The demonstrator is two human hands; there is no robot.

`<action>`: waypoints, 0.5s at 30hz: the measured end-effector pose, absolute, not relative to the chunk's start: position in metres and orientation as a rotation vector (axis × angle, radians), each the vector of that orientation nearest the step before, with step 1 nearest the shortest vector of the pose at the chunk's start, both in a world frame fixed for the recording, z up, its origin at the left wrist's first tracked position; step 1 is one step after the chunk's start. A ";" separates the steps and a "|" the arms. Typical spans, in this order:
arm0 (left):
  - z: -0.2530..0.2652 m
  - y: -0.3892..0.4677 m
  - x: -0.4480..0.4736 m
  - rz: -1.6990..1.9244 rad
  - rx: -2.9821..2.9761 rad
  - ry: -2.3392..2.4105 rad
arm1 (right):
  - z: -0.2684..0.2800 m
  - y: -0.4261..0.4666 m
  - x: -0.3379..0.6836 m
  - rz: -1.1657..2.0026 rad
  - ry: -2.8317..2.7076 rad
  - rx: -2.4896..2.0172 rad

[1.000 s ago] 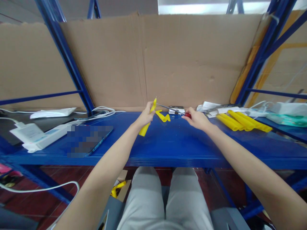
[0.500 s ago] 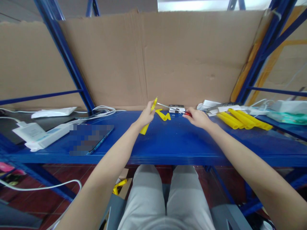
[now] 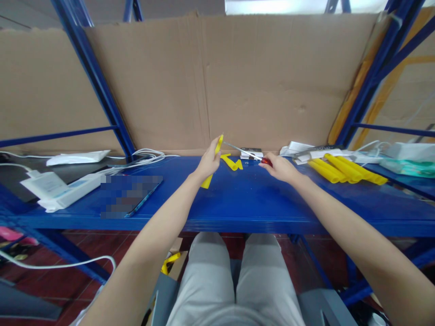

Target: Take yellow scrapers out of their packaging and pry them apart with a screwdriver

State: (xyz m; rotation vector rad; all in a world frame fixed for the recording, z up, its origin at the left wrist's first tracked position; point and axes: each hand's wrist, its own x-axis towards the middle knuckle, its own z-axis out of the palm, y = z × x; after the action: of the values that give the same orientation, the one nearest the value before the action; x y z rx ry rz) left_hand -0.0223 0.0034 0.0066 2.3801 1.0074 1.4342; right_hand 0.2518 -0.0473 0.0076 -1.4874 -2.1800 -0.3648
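My left hand [image 3: 209, 160] is closed around a flat yellow strip or sleeve [image 3: 206, 182], which sticks out above the thumb and below the palm. In my right hand [image 3: 280, 167] is a red-handled tool [image 3: 267, 161] with a long, slim metal shaft or blade; its exact kind I cannot make out. The tool's tip points left, close to the upper end of the yellow sleeve, and whether they touch is unclear. Between the hands, a curled yellow piece [image 3: 230, 162] and a small yellow scrap [image 3: 239, 164] lie on the blue shelf [image 3: 248, 199].
Several yellow tubes [image 3: 343, 170] lie at the right, near white packets [image 3: 295, 148]. To the left are a tablet-like slab [image 3: 131, 197], a white power strip [image 3: 74, 190] and coiled white cables [image 3: 149, 156]. Cardboard [image 3: 251, 81] stands upright behind. Below, a box holds yellow pieces [image 3: 170, 262].
My left hand has risen slightly with the yellow sleeve, and the tool's tip has lifted a little. My right hand stays almost in place. The whole view has shifted slightly.
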 end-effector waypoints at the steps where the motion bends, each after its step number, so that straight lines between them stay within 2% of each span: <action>1: 0.006 0.004 -0.023 1.430 2.385 0.998 | 0.007 -0.047 0.252 -0.358 -2.171 -1.493; 15: 0.005 0.007 -0.027 1.434 2.465 1.014 | 0.004 -0.043 0.252 -0.259 -2.199 -1.410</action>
State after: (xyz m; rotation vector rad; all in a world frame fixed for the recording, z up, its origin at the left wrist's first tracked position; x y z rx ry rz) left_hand -0.0271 0.0075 0.0052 2.4650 1.0142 1.4340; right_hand 0.2520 -0.0431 0.0039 -1.4098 -2.1991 -0.2590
